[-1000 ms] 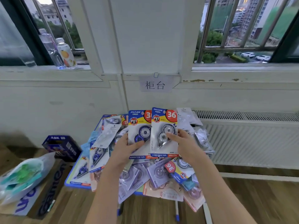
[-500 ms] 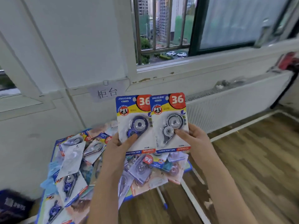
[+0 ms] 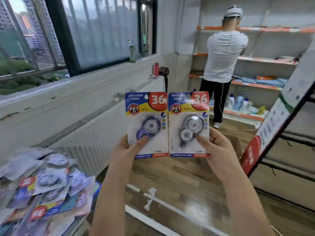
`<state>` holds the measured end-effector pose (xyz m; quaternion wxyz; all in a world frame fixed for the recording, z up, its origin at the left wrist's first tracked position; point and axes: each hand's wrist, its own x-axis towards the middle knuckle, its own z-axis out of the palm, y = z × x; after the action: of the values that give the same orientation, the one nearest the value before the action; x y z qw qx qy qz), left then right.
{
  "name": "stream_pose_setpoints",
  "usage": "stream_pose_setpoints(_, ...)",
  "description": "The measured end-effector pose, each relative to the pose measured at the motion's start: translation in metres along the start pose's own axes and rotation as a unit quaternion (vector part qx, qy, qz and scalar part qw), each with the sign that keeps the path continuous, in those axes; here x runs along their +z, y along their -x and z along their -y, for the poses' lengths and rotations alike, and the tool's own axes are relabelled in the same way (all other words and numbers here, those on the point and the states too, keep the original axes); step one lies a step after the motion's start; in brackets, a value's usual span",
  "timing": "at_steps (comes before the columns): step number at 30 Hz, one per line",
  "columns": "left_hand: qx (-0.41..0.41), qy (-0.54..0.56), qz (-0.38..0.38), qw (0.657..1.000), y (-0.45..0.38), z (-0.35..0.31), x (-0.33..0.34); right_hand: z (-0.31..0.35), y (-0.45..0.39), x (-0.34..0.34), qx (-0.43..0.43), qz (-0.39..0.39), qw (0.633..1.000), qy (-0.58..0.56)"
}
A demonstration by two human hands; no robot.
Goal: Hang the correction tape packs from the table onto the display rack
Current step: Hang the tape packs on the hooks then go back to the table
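Observation:
Two correction tape packs are held up side by side in front of me. My left hand (image 3: 127,152) pinches the pack with the blue tape (image 3: 147,116), thumb on its blister. My right hand (image 3: 216,149) pinches the pack with the black and clear tape (image 3: 189,116) the same way. Both cards show a red "36" at the top. A heap of several more packs (image 3: 46,189) lies on the table at the lower left. The black-framed display rack (image 3: 279,126) slants along the right edge, beyond my right hand.
A white radiator (image 3: 95,132) runs under the window on the left. A person in a white shirt (image 3: 225,55) stands at the far shelves (image 3: 262,60) with their back to me. Wooden floor (image 3: 179,183) spreads below my hands.
The view has swung right, away from the table and window toward the rack and shelves. Both hands keep their packs, held side by side and a little higher.

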<state>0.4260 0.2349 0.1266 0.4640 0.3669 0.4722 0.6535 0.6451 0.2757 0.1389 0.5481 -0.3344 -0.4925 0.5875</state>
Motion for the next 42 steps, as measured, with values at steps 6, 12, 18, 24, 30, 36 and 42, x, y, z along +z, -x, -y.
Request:
stream_pose_setpoints(6,-0.032,0.016,0.148,0.988,0.019,0.043,0.176,0.060,0.050,-0.164,-0.048,-0.147,0.988,-0.013)
stream_pose_setpoints(12,-0.053,0.011,0.255,0.965,0.053,0.093,0.333,0.108,0.114,-0.305,-0.094,-0.278,0.956,0.000)
stream_pose_setpoints(18,-0.096,0.021,0.370,0.924,0.086,0.133,0.458,0.129,0.172,-0.408,-0.132,-0.390,0.911,-0.019)
stream_pose_setpoints(24,-0.112,0.009,0.447,0.887,0.103,0.176,0.577,0.151,0.201,-0.501,-0.142,-0.469,0.872,-0.003)
stream_pose_setpoints(30,-0.104,0.006,0.511,0.853,0.100,0.209,0.700,0.190,0.192,-0.605,-0.159,-0.507,0.847,0.031)
stream_pose_setpoints(36,-0.092,0.021,0.540,0.837,0.089,0.228,0.828,0.242,0.165,-0.709,-0.193,-0.532,0.824,0.023)
stream_pose_setpoints(42,-0.107,0.007,0.544,0.832,0.097,0.260,0.915,0.257,0.163,-0.795,-0.187,-0.555,0.811,0.009)
